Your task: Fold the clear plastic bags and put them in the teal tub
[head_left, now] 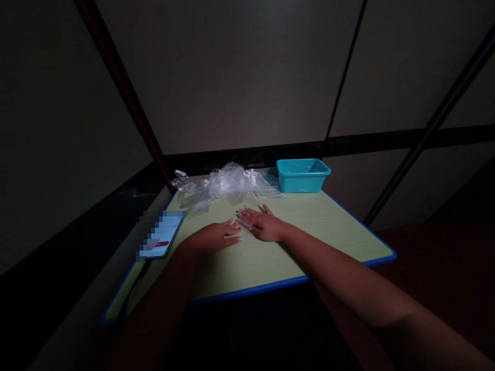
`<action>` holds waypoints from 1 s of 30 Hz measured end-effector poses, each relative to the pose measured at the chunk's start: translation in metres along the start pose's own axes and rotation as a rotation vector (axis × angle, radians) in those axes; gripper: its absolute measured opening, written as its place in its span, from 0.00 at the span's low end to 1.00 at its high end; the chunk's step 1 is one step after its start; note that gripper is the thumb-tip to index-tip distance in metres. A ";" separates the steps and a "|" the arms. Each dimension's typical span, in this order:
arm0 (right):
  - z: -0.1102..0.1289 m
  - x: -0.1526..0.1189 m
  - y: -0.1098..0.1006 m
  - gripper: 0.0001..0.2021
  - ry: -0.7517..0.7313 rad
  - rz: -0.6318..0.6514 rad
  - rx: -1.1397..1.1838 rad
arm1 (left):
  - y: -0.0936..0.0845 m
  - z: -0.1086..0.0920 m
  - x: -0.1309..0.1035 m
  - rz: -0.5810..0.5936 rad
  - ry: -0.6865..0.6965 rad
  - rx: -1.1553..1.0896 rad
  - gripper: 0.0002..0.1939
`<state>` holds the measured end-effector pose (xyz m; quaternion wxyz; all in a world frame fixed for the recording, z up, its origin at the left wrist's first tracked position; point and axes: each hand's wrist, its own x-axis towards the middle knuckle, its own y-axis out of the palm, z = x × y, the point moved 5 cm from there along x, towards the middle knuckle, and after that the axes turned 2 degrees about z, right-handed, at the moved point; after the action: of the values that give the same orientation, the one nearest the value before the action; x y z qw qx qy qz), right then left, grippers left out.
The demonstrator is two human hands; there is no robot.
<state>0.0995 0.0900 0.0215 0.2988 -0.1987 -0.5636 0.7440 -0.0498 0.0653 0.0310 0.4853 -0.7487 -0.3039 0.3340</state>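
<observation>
A small, pale piece (245, 223) — narrow, and seemingly see-through — lies flat on the light yellow-green tabletop (247, 268), partly covered by the fingers of the right hand (266, 225), with the fingertips of the left hand (216, 237) at its other side. Its full outline is hidden — its material is too dim to tell.

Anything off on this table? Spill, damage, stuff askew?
Mildly: plastic lies crumpled in a loose heap along the table's far edge, left of the bin. Looks untidy, maybe just wrapping. Bin is upright; no spill or damage visible, though it's dim. Clear piece by the right hand: condition unclear.
</observation>
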 end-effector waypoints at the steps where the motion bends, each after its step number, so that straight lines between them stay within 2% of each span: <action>1: 0.000 0.000 0.000 0.29 0.002 0.003 0.001 | 0.000 0.000 0.000 -0.003 0.003 -0.008 0.26; 8: 0.004 -0.002 0.004 0.32 -0.019 0.067 -0.024 | -0.001 -0.003 -0.001 0.000 0.026 -0.030 0.25; 14: 0.004 -0.002 0.005 0.30 -0.011 0.095 -0.018 | -0.003 -0.005 -0.002 0.011 0.006 -0.018 0.26; 17: 0.004 -0.001 0.006 0.30 -0.015 0.106 -0.021 | -0.004 -0.004 -0.002 -0.012 -0.011 -0.009 0.27; 22: 0.004 -0.001 0.006 0.32 -0.028 0.099 -0.013 | -0.008 0.003 -0.002 -0.105 -0.121 0.059 0.30; 25: 0.005 -0.001 0.006 0.34 -0.042 0.097 -0.013 | -0.011 -0.002 -0.002 -0.136 -0.059 0.042 0.29; 30: 0.005 -0.001 0.005 0.36 -0.044 0.093 -0.001 | -0.020 -0.016 -0.004 -0.233 0.117 -0.005 0.19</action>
<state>0.0960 0.0846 0.0176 0.2510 -0.2085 -0.5607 0.7610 -0.0415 0.0609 0.0557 0.5358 -0.7277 -0.3608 0.2306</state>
